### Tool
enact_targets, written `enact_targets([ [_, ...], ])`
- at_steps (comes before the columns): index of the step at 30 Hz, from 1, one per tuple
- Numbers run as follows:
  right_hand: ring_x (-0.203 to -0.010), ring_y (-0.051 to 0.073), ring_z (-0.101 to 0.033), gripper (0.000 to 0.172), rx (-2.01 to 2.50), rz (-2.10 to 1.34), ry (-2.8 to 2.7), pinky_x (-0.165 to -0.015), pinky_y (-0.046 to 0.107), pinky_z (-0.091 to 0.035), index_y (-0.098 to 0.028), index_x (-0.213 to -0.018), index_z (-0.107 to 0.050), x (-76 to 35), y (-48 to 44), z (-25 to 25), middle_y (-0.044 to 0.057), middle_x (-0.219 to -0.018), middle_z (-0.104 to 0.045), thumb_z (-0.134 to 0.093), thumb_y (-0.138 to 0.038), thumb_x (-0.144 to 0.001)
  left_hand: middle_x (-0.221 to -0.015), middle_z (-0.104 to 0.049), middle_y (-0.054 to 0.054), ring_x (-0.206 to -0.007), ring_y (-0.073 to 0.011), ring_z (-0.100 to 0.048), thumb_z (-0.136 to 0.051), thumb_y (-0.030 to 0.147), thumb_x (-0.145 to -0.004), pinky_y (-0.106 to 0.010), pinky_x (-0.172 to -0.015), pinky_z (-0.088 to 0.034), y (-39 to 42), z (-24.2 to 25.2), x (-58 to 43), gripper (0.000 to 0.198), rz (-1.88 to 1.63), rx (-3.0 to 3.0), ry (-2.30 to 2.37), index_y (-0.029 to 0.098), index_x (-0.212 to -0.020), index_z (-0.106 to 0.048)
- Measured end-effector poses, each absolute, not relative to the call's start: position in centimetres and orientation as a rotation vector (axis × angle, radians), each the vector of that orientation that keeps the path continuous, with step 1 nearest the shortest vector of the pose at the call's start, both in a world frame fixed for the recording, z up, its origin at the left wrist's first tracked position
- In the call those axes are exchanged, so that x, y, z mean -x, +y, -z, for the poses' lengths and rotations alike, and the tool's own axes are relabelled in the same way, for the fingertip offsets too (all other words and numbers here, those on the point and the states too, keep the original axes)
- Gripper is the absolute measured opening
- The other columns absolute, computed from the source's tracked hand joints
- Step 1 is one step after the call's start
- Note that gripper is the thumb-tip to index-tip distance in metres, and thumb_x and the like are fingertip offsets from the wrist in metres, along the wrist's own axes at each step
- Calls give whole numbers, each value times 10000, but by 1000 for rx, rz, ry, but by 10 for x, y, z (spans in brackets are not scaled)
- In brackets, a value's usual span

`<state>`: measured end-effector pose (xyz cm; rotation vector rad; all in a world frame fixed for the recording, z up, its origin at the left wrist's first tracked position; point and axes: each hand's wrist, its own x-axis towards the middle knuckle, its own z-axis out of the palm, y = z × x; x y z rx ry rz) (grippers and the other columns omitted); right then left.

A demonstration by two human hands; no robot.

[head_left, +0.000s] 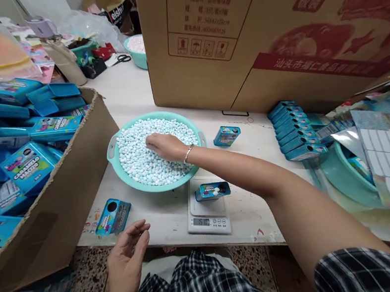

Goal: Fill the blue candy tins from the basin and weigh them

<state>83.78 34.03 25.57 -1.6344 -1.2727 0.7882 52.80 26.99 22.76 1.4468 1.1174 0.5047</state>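
Note:
My right hand (167,146) reaches into a mint-green basin (118,172) full of small pale blue and white candies (142,145). Its fingers are curled down among the candies, and their tips are hidden. My left hand (130,250) is open and holds nothing, just short of the table's front edge. Close to it lies a blue candy tin (113,216). Under my right forearm, an opened blue tin (212,190) with a few white candies showing sits on a white digital scale (209,221).
At left stands a cardboard box (82,171) heaped with blue tins (30,167). A large carton (212,72) blocks the back. Another tin (227,135) stands right of the basin. A row of tins (296,133) and a second green basin (352,178) are farther right.

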Motion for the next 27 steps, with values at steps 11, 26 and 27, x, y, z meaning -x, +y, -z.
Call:
enact_targets([
  [11,-416,10,-288,253,956,-1263,-233,-408,116,-174,-187,-773,-439,-855,304,-304,-101,-583,-367,-318,-247,-987,-1083,-689,-71,-1023,-227,-636,-621,454,-852,-409,-935,-514,262,-235,-559,352,-448,-1620,907,223,-1118,-613],
  [26,-476,39,-375,186,876,-585,-59,-456,153,-359,-210,-864,-558,-811,156,-281,-81,-613,-393,-633,-380,-861,-1083,-609,-73,-1037,-268,-527,-748,315,-747,-451,-908,-446,240,-255,-708,457,-368,-2483,210,206,-1158,-579],
  [27,-486,39,-380,185,884,-570,-71,-468,154,-364,-211,-866,-562,-809,156,-279,-79,-616,-392,-632,-382,-862,-1062,-608,-70,-1022,-263,-528,-737,313,-758,-445,-898,-445,240,-254,-709,416,-373,-2482,213,208,-1131,-586],
])
